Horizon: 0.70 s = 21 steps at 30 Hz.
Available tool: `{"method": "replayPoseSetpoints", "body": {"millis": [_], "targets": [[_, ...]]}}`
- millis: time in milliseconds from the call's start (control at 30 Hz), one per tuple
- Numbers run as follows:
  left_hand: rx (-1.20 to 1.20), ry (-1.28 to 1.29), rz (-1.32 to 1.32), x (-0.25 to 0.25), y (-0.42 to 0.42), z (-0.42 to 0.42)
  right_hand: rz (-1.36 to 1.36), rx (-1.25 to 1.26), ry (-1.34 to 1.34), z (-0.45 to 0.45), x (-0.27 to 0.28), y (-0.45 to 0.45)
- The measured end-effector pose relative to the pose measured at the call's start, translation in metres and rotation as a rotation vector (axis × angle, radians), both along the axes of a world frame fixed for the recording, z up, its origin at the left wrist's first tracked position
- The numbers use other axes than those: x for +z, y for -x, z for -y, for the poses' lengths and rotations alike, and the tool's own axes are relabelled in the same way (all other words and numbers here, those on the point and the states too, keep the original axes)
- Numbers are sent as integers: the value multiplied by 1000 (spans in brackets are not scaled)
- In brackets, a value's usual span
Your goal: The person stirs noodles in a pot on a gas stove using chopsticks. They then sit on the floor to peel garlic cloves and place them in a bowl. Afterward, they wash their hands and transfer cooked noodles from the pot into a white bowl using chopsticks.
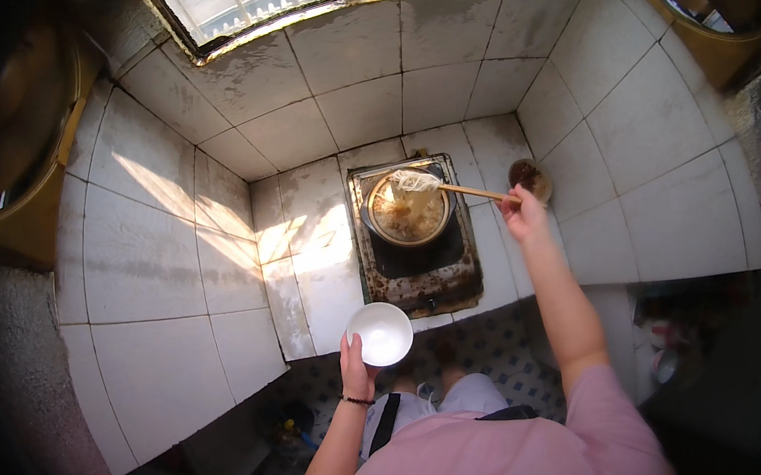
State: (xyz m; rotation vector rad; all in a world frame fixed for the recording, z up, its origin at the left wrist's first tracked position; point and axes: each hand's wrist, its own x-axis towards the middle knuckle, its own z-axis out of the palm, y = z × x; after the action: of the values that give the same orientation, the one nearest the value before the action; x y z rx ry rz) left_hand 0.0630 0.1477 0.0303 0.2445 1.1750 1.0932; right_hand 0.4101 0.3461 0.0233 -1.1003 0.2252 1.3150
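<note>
My left hand (357, 365) holds a white bowl (382, 335) by its left side, in front of the stove. Nothing shows inside the bowl. In my right hand (523, 214) are wooden chopsticks (476, 192), reaching left over a round pot (412, 224). A clump of pale noodles (416, 181) hangs at their tips, above the far side of the pot. Brownish broth with solid bits fills the pot. It sits on a rust-stained gas stove (420, 287).
A round brown-stained container or lid (529, 179) lies just beyond my right hand, partly hidden. White tiled walls (357, 116) enclose the counter (320, 292) on three sides. A window (258, 0) with bars is at the back. Sunlight falls left of the stove.
</note>
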Motion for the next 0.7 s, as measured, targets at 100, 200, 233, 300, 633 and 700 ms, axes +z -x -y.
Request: {"method": "replayPoseSetpoints", "body": {"millis": [100, 200, 233, 300, 633, 700], "targets": [[1, 3, -7, 0, 0, 1, 32, 18, -53, -1, 27, 3], [-2, 9, -12, 2, 0, 1, 190, 17, -87, 2, 43, 9], [0, 11, -12, 2, 0, 2, 253, 10, -102, 4, 45, 14], [-2, 12, -12, 1, 1, 2, 388, 50, -132, 7, 45, 24], [6, 26, 16, 2, 1, 1, 1049, 447, -423, 3, 97, 53], [10, 30, 34, 3, 0, 0, 1136, 468, -416, -9, 102, 46]]}}
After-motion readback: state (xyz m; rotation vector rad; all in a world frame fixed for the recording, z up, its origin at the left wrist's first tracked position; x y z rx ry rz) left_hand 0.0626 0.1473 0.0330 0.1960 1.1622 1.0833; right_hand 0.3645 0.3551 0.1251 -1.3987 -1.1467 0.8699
